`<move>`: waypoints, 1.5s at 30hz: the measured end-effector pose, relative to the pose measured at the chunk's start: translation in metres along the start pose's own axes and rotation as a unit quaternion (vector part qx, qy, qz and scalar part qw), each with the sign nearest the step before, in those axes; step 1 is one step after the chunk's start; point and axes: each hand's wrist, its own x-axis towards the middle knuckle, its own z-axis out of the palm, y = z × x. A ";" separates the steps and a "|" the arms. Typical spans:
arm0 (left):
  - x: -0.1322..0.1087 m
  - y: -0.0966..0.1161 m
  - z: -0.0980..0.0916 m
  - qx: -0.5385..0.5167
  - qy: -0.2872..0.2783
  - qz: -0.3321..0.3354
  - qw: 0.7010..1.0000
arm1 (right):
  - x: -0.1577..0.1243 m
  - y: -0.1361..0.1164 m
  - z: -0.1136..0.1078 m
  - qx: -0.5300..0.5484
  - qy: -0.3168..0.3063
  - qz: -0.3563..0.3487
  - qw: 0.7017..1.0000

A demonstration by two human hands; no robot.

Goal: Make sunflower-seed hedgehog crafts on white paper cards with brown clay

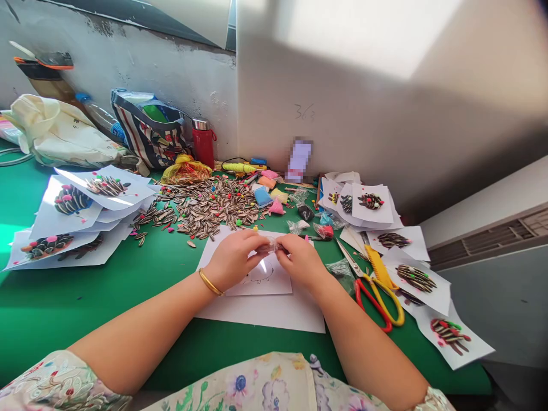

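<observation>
Both hands meet over the middle of the table, fingers closed on a small clear plastic bag [269, 246]. My left hand [234, 257], with a gold bangle at its wrist, pinches the bag's left side. On its right side, my right hand [303, 261] grips it with bent fingers. Something brownish seems to be inside, but the fingers hide most of it. Beneath the hands lies a white sheet with a line drawing of an animal [261, 277], partly covered. That sheet rests on a larger white paper [265, 313].
Behind the hands spreads a pile of striped sunflower seeds [209, 205], beside bagged coloured clay [262, 197]. Scissors [379, 291] and a yellow utility knife [379, 265] lie right. Seed-decorated cards [124, 197] are stacked left, others [415, 279] right. A red flask [202, 145] stands behind.
</observation>
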 end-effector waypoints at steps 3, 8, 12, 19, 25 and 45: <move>0.000 0.001 0.001 0.008 -0.011 0.002 1.000 | -0.001 -0.004 0.003 0.031 -0.011 -0.003 0.999; 0.003 -0.002 -0.001 -0.141 0.051 -0.152 0.977 | 0.000 -0.003 0.002 0.076 -0.005 0.031 0.997; 0.007 -0.003 -0.003 -0.295 0.097 -0.234 0.921 | 0.001 -0.001 0.000 0.088 0.006 0.066 0.994; 0.009 0.008 -0.008 -0.460 0.102 -0.227 0.852 | 0.003 -0.003 0.001 0.087 -0.002 0.074 0.993; 0.008 0.001 -0.006 -0.568 0.118 -0.232 0.781 | 0.002 -0.003 0.003 0.095 -0.004 0.081 0.992; 0.014 -0.004 -0.008 -0.644 0.151 -0.308 0.684 | 0.005 0.021 0.013 0.287 0.041 0.147 0.946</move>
